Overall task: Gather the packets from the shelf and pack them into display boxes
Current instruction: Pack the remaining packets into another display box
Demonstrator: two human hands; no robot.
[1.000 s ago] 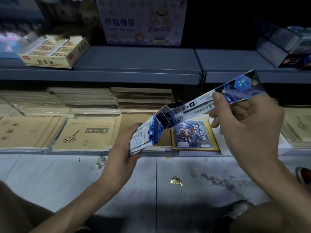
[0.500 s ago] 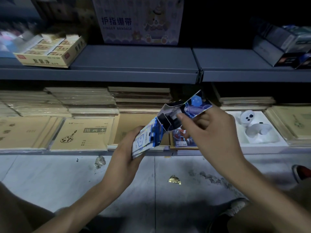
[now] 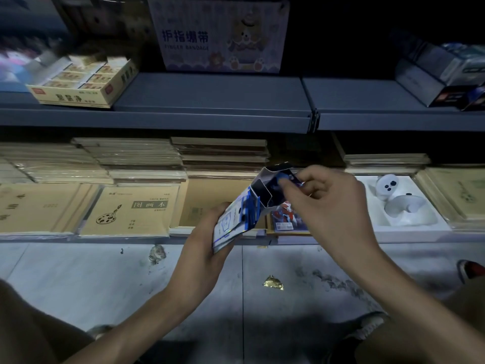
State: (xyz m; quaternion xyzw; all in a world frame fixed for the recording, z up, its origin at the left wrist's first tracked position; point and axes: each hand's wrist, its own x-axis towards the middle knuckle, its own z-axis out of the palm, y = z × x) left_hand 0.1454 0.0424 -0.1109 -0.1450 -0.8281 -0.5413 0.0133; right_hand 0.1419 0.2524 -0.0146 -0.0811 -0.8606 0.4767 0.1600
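Head camera shows the left hand (image 3: 207, 248) gripping a small blue box (image 3: 236, 219) above the lower shelf (image 3: 131, 239) while the right hand (image 3: 328, 206) pinches a packet (image 3: 284, 179) at its open mouth, where a snag on the flap (image 3: 278, 168) could buckle the packet.

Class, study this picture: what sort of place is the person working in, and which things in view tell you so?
Most likely a stationery shop aisle: grey metal shelves hold stacked drawing books, a carton marked Finger Bandage, and an open yellow retail box of small items.
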